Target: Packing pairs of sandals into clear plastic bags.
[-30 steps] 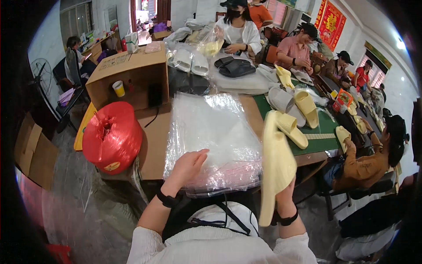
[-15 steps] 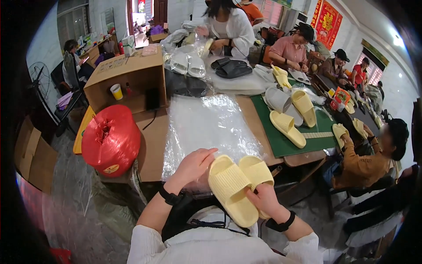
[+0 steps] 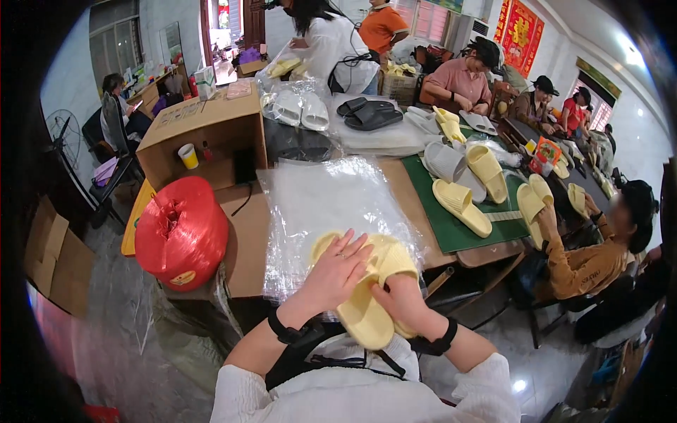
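Hands working over a pair of yellow slippers lying at the near edge of a stack of clear plastic bags: left hand is pressing flat on top, fingers spread; right hand is gripping the slippers from below, fingers curled around them.

Both forearms enter from the lower edge, sleeved in white to about the elbow, each wrist carrying a dark band. The left hand lies palm down, fingers spread and extended forward, flat on top of what it presses. The right hand sits just beside and slightly below it, palm turned inward, fingers curled under in a closed grip; its fingertips are hidden. The two hands are nearly touching, held close before the chest.
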A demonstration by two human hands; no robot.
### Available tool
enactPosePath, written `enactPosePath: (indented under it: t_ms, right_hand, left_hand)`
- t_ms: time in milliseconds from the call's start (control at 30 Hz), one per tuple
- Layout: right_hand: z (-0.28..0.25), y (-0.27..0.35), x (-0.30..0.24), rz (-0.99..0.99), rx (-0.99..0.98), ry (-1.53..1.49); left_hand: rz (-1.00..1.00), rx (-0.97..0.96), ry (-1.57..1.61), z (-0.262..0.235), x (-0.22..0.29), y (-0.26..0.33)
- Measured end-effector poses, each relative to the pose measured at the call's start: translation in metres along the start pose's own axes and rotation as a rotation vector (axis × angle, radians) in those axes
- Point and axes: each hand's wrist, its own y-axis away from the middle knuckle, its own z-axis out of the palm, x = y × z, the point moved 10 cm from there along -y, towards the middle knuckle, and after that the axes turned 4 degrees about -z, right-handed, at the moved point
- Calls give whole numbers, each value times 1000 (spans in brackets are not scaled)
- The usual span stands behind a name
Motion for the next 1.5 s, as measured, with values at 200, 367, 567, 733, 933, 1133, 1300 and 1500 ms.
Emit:
enactPosePath:
  t_ms: [200,367,567,733,933,1133,1300,1500]
  right_hand:
    - [20,-16,-1,-46,13,25]
    - [8,-38,21,27,186,89]
    - [44,-68,21,35,33,25]
    - [52,-130,41,237,-68,75]
    - [52,-176,41,275,212,-28]
    - [53,-109,5,-89,295,-41]
    - [18,-13,-13,-123,65,-217]
    - [-63,26,10,105,321,-34]
  left_hand:
    - [-40,45,11,-1,-11,-1]
    - [-10,44,16,6,-5,-1]
    - [66,30,31,13,14,-3]
    - [123,-40,239,13,26,5]
    - [49,90,-7,-29,5,21]
    - [-380,173,-80,-37,-64,57]
    - [-481,354,61,-41,-103,95]
    - [-602,453,287,-47,-119,112]
